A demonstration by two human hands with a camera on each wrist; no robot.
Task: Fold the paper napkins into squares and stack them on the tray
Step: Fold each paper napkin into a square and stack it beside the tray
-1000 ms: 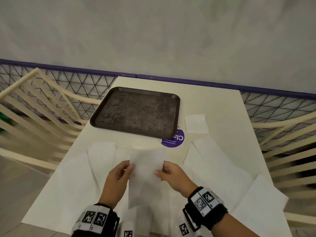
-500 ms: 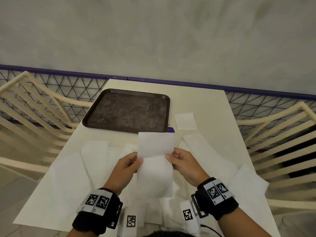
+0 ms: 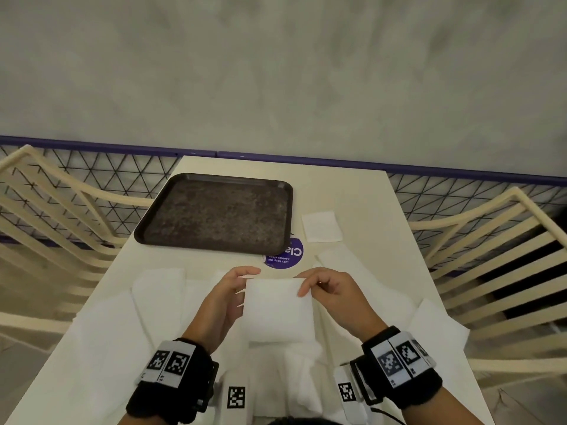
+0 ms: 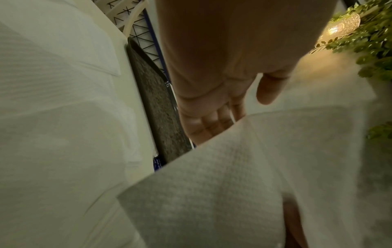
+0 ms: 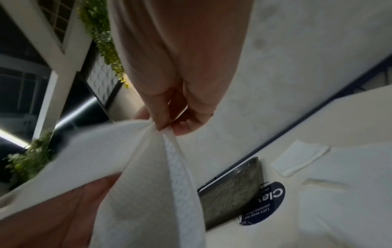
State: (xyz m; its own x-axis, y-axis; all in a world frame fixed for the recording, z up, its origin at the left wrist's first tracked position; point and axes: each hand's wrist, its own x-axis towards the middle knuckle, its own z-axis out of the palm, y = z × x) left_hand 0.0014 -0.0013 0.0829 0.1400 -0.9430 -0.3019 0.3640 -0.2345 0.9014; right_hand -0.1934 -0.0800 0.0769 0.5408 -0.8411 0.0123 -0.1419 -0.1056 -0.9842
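I hold a white paper napkin folded in half above the table's near part. My left hand curls its fingers round the napkin's upper left corner, and most of them lie behind the paper. My right hand pinches the upper right corner between thumb and fingers, where the two layers meet. The dark brown tray lies beyond my hands with nothing on it. One folded napkin square rests on the table just right of the tray.
Several unfolded white napkins are spread over the near table, under and beside my hands. A round purple sticker sits at the tray's near right corner. Cream slatted chairs flank both sides. A mesh railing and a grey wall close the far edge.
The long napkin strip I held upright has been folded over on itself into a shorter, near-square shape. Both hands moved to its top corners.
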